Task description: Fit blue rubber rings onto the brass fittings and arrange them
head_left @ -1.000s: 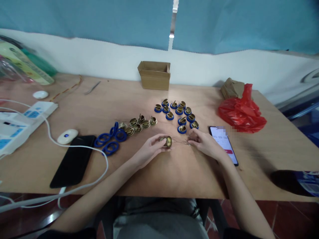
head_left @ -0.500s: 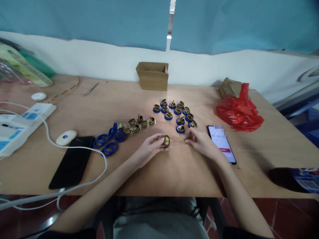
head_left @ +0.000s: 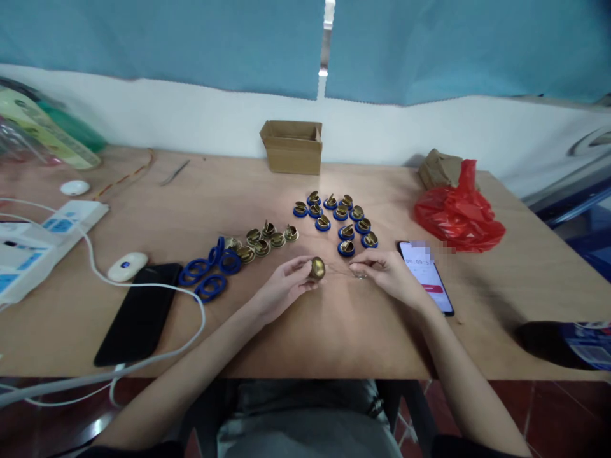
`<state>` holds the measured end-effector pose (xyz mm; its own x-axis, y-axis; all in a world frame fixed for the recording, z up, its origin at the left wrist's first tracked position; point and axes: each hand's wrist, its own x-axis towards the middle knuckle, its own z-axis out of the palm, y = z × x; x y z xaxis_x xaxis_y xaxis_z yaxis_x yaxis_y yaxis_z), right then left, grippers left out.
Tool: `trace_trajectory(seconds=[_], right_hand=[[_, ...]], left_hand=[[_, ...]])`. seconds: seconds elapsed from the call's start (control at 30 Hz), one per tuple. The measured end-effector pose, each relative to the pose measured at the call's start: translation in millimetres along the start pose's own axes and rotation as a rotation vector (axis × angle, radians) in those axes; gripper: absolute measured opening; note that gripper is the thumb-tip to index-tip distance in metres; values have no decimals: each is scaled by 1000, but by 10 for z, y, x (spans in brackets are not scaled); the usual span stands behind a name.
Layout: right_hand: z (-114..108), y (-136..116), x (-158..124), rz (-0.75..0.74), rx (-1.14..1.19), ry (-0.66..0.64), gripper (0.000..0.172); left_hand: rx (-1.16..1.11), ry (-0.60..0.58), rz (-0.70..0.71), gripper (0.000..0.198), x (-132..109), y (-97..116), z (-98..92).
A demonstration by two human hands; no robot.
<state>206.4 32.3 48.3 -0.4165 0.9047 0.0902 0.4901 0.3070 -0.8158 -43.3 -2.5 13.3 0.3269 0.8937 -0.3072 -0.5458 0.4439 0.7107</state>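
Evidently, the left hand has its thumb and fingers closed around a round brass-coloured piece at the middle of the frame, partly covering it. To the right, the right hand pinches a small shiny thing, too blurred to identify. That wrist overlaps a phone, and a dark labelled object is cut off at the right edge. The table is pale brown; beyond it, blue cloth hangs over a white wall, with reddish floor tiles lower right.
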Motion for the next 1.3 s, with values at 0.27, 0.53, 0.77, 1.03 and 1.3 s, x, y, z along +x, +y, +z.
trace_trajectory(seconds=[0.27, 0.53, 0.77, 1.03, 1.3], right_hand=[[126, -184, -19, 111, 434, -103, 35], [340, -152, -32, 169, 832, -199, 33], [496, -93, -31, 274, 1088, -238, 37], [571, -20, -25, 326, 1133, -280, 30], [562, -70, -36, 314, 1058, -241, 26]], left_hand=[[137, -49, 1, 45, -3, -9, 9], [321, -118, 30, 52, -53, 0, 108], [384, -123, 35, 55, -55, -16, 100], [402, -133, 17, 51, -71, -13, 111], [408, -107, 22, 47, -56, -34, 76]])
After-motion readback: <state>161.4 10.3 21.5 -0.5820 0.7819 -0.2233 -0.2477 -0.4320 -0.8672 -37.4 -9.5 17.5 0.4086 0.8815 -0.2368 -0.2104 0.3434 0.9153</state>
